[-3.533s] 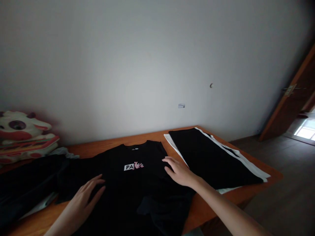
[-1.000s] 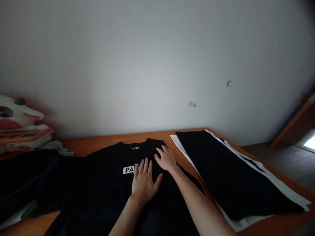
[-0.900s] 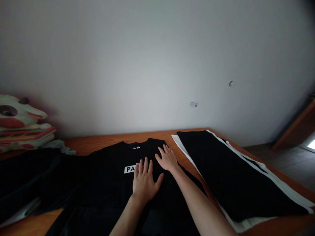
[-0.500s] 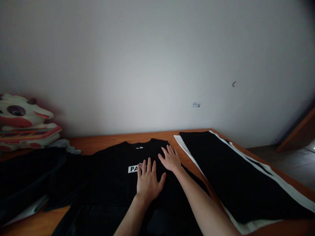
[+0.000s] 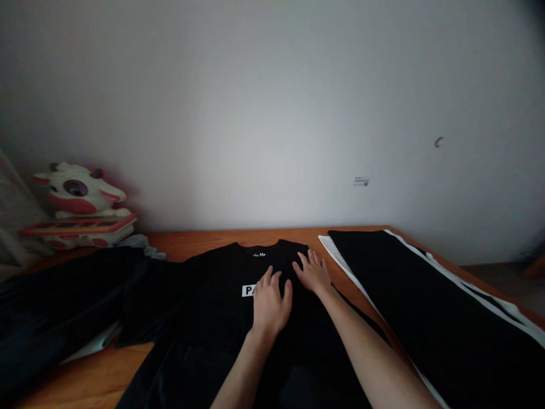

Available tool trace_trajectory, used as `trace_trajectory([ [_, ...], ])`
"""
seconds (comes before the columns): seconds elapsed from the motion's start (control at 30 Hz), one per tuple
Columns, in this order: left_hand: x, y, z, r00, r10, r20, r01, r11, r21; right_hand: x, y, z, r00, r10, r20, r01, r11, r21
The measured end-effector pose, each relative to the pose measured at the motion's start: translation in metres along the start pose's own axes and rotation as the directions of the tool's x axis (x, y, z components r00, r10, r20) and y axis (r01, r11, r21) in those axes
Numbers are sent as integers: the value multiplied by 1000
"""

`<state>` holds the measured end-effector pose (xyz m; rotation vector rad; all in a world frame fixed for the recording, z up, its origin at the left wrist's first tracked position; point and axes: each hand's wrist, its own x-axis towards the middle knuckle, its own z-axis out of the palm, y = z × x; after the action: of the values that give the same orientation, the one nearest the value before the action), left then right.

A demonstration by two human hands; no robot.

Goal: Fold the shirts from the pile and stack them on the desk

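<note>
A black shirt [image 5: 213,301] with a white printed label and a round neckline lies spread on the wooden table [image 5: 179,241]. Over the chest print, partly covering it, is my left hand [image 5: 271,301], its fingers apart and slightly bent. My right hand [image 5: 313,271] rests at the shirt's right shoulder with fingers spread. Neither hand grips anything.
Black trousers with white stripes [image 5: 409,295] lie on the right, over white cloth. Dark clothing [image 5: 63,295] is heaped on the left. A cow-shaped toy keyboard [image 5: 85,210] stands at the back left, against a pale wall [image 5: 264,113].
The view has turned left, so everything appears farther right. My left hand's fingers have bent and moved a little toward the right side of the print.
</note>
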<state>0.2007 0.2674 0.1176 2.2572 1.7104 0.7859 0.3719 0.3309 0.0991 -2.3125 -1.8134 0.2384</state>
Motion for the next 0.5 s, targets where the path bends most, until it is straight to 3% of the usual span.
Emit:
trace_trajectory([
  [0.13, 12, -30, -16, 989, -125, -75, 134, 984, 119, 1, 2, 0, 1000, -4, 7, 4, 1000, -6],
  [0.27, 9, -50, -17, 977, -211, -32, 211, 932, 296, 1, 2, 2, 1000, -9, -19, 9, 1000, 9],
  [0.33, 7, -50, -16, 978, -208, -11, 200, 923, 329, -3, 3, 2, 995, -25, -95, 26, 1000, 8],
  [0.4, 6, -48, -15, 977, -212, 1, 200, 926, 321, -8, 3, 0, 968, -72, -241, 69, 997, -20],
  [0.5, 8, -47, -13, 974, -223, -27, 224, 956, 191, -17, -5, -7, 887, -284, -365, 261, 959, -112],
])
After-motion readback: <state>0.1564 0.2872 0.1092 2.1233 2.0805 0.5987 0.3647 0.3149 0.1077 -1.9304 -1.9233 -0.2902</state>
